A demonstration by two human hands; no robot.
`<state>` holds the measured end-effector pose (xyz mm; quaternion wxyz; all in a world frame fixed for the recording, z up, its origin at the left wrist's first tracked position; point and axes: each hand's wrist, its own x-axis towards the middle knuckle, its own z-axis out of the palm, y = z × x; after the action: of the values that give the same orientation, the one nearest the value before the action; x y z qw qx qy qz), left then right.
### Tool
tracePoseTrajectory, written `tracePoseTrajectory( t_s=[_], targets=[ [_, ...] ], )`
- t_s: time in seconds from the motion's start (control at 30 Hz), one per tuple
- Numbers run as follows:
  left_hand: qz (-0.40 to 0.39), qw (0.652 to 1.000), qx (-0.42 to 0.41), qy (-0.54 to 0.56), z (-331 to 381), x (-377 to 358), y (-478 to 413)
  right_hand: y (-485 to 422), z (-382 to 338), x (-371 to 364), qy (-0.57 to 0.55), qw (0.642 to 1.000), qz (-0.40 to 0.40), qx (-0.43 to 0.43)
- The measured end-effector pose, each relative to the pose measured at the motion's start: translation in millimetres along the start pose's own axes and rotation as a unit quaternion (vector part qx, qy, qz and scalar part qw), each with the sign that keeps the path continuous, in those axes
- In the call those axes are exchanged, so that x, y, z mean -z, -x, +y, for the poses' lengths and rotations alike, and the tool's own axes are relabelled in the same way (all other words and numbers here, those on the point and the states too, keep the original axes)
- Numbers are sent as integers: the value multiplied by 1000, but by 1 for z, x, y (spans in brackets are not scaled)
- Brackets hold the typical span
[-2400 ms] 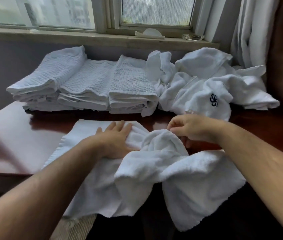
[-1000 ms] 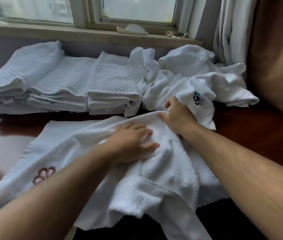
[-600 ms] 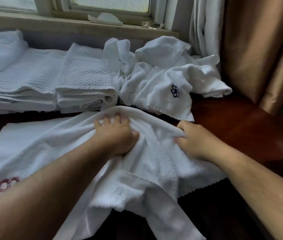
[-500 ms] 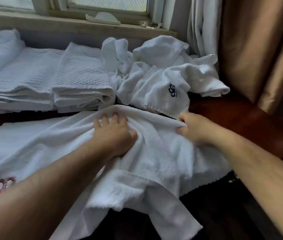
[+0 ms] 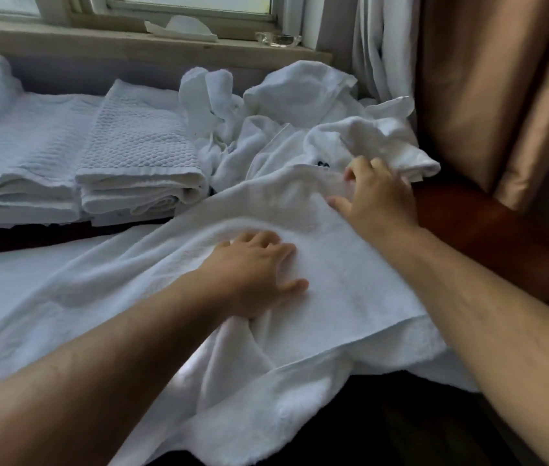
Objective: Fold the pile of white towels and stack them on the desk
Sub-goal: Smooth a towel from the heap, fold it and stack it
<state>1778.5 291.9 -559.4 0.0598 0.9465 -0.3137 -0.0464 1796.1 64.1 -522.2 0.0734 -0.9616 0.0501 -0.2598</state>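
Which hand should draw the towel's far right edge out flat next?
Right. The right hand rests at the far edge of the spread towel, beside the unfolded pile. The left hand lies flat mid-towel, probably better suited to anchoring it.

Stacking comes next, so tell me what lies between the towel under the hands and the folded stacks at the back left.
Nothing visible blocks it. Only a strip of bare desk separates the towel from the folded stacks. The unfolded pile lies right of them, against the towel's far edge.
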Motion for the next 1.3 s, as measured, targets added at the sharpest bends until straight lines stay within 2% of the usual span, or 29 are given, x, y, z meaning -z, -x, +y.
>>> tracePoseTrajectory(
  t_s=[0.1,0.23,0.33,0.4,0.43,0.47,0.53,0.63,0.67,0.7,0.8,0.87,0.93,1.0,1.1,1.2,1.3],
  targets=[
    [36,999,7,-4,7,-4,-15,34,17,16,-108,987,-114,27],
    [44,998,21,33,4,-17,-23,72,15,42,-123,937,-311,102],
    [48,998,21,47,-2,-21,-24,88,6,57,-126,869,-463,117],
    [43,997,24,60,-4,-20,-23,88,1,68,-136,795,-584,86],
    [44,997,24,65,-4,-19,-21,86,1,72,-147,764,-625,66],
    [50,996,21,69,-3,-18,-20,83,0,76,-156,748,-643,49],
    [69,994,11,82,-2,-17,-15,79,-1,76,-187,756,-627,25],
    [103,989,-17,104,-2,-16,-9,76,-2,67,-237,819,-521,25],
    [106,988,-24,105,-2,-16,-9,78,-2,66,-243,823,-512,33],
    [104,989,-27,101,-3,-16,-9,82,-4,67,-239,810,-534,47],
    [96,991,-22,86,-4,-17,-12,103,-13,70,-144,727,-663,105],
    [94,992,-24,81,-3,-18,-13,116,-21,67,-54,713,-688,123],
    [95,992,-29,79,-3,-17,-12,119,-27,68,-55,729,-673,112],
    [122,988,-52,80,-2,-15,-8,112,-30,71,-134,762,-628,81],
    [196,972,-89,94,3,-13,-2,109,-37,71,-254,834,-484,72],
    [186,971,-69,131,3,-13,1,128,-58,62,-288,837,-444,142],
    [174,972,-64,145,0,-14,1,149,-78,55,-250,839,-418,242]
  ],
)
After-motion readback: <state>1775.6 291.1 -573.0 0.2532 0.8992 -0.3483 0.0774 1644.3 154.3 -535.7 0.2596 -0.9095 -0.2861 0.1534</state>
